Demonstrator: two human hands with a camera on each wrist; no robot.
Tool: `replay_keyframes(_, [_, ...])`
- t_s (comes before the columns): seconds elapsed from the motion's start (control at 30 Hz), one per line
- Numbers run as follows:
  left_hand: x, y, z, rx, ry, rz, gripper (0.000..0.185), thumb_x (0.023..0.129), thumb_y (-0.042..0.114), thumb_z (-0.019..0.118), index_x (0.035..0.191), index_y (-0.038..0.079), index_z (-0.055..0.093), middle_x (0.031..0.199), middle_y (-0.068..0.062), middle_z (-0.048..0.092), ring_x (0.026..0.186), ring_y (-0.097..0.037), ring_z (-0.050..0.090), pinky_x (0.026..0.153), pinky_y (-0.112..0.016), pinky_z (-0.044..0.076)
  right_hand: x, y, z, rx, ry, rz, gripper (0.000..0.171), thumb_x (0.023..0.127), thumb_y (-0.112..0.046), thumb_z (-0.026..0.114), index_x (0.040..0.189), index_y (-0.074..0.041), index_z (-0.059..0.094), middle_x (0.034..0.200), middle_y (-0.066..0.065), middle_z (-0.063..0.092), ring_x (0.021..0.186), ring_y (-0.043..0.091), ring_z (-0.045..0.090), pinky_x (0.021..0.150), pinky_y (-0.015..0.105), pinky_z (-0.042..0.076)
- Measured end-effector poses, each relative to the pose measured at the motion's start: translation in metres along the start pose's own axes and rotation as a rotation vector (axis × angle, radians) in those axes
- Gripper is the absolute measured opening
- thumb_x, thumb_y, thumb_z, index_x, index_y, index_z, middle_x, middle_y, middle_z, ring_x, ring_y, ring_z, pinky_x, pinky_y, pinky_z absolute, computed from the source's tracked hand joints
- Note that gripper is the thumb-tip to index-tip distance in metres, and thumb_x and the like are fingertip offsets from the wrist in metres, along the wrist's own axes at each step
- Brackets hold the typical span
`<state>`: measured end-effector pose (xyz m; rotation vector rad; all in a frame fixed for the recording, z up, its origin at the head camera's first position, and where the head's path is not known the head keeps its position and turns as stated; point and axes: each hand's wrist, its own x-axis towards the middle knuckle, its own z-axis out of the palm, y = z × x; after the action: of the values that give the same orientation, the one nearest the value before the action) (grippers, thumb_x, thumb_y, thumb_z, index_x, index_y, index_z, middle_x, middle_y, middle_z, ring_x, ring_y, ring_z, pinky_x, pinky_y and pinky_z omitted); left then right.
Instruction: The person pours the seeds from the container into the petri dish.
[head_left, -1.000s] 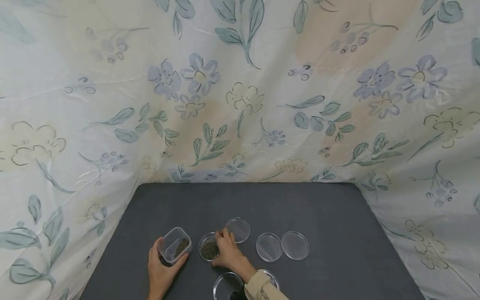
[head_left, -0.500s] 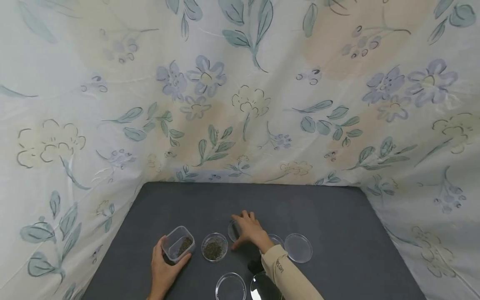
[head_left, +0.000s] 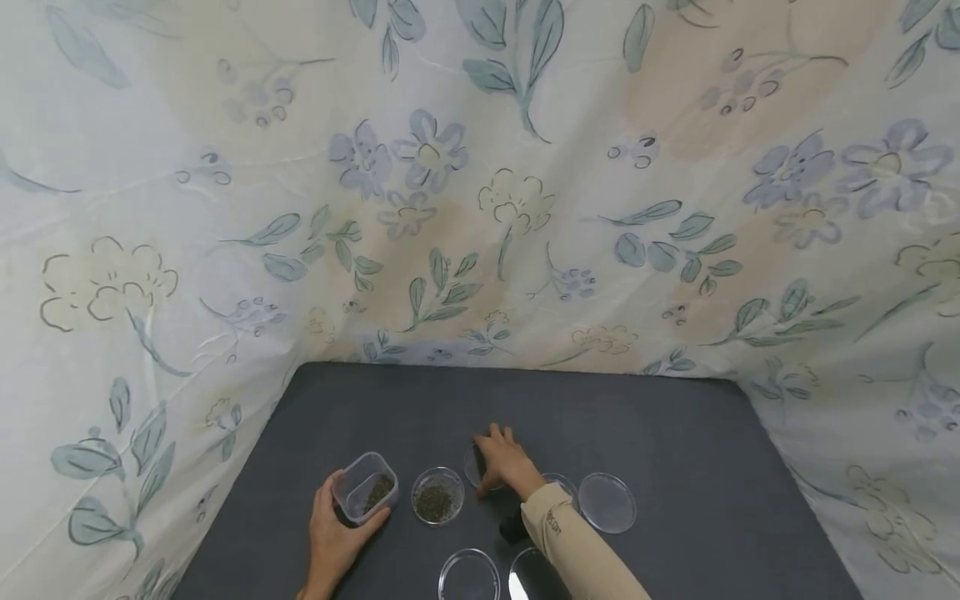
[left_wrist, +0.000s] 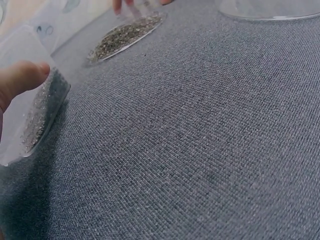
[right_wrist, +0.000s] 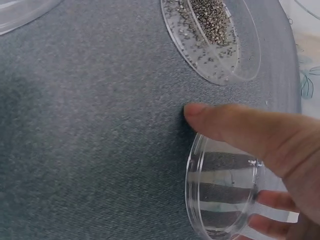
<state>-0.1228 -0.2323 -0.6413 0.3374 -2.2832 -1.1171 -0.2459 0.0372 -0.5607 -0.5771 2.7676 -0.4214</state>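
Note:
My left hand (head_left: 333,537) grips a clear plastic box (head_left: 352,492), tilted, with dark granules (head_left: 380,492) gathered on one side. In the left wrist view its thumb (left_wrist: 22,80) lies along the box wall. To the right of the box, a round petri dish (head_left: 425,478) holds a heap of the same granules. My right hand (head_left: 510,467) spans a second clear petri dish (head_left: 471,468) just beyond it. In the right wrist view the thumb (right_wrist: 235,125) is at this dish's (right_wrist: 220,170) near rim and the fingertips (right_wrist: 272,200) touch its far side.
Another clear dish (head_left: 607,504) lies to the right, beside one (head_left: 562,483) partly covered by my right sleeve (head_left: 573,533). Two more dishes stand near the front, one (head_left: 468,575) in the middle and one (head_left: 525,575) beside the sleeve. A floral sheet (head_left: 480,208) rises behind the dark table (head_left: 637,417).
My right hand has left the dish of granules and moved right and away to the clear dish behind it, where it stays. The left hand keeps holding the box. The view has shifted slightly.

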Motion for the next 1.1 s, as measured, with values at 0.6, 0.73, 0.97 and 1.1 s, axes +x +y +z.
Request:
replay_keyframes(0.6, [0.001,0.000,-0.001,-0.028,0.007,0.027,0.102,0.051,0.018,0.103,0.138,-0.002,0.054,0.122,-0.018,0.062,0.106,-0.020,0.055,0.091,-0.002,0.032,0.002,-0.005,-0.006,0.389,0.235,-0.229,0.077,0.077,-0.040,0.088,0.139,-0.015,0.049,0.129,0.019,0.048,0.113,0.034,0.052,0.089,0.056,0.053])
replay_keyframes(0.73, [0.001,0.002,-0.001,-0.021,0.008,0.020,0.102,0.052,0.019,0.102,0.139,-0.001,0.053,0.122,-0.018,0.062,0.107,-0.024,0.056,0.091,-0.008,0.035,-0.001,-0.014,0.002,0.463,0.334,-0.316,0.072,0.076,-0.040,0.090,0.123,-0.011,0.045,0.117,0.008,0.052,0.105,0.021,0.054,0.088,0.038,0.053])
replay_keyframes(0.97, [0.000,0.005,0.004,-0.007,0.018,0.026,0.101,0.052,0.017,0.102,0.139,-0.002,0.053,0.122,-0.019,0.062,0.106,-0.024,0.056,0.091,-0.015,0.038,-0.013,-0.028,0.027,0.400,0.417,-0.389,0.064,0.073,-0.041,0.092,0.103,-0.008,0.047,0.106,0.003,0.056,0.096,0.016,0.052,0.083,0.027,0.046])
replay_keyframes(1.1, [-0.001,0.007,0.003,0.003,0.016,0.020,0.102,0.053,0.017,0.102,0.139,-0.002,0.052,0.122,-0.019,0.061,0.107,-0.022,0.056,0.092,-0.013,0.038,-0.019,-0.029,0.039,0.367,0.381,-0.412,0.056,0.075,-0.044,0.090,0.092,-0.010,0.048,0.133,0.016,0.063,0.119,0.030,0.061,0.092,0.042,0.054])
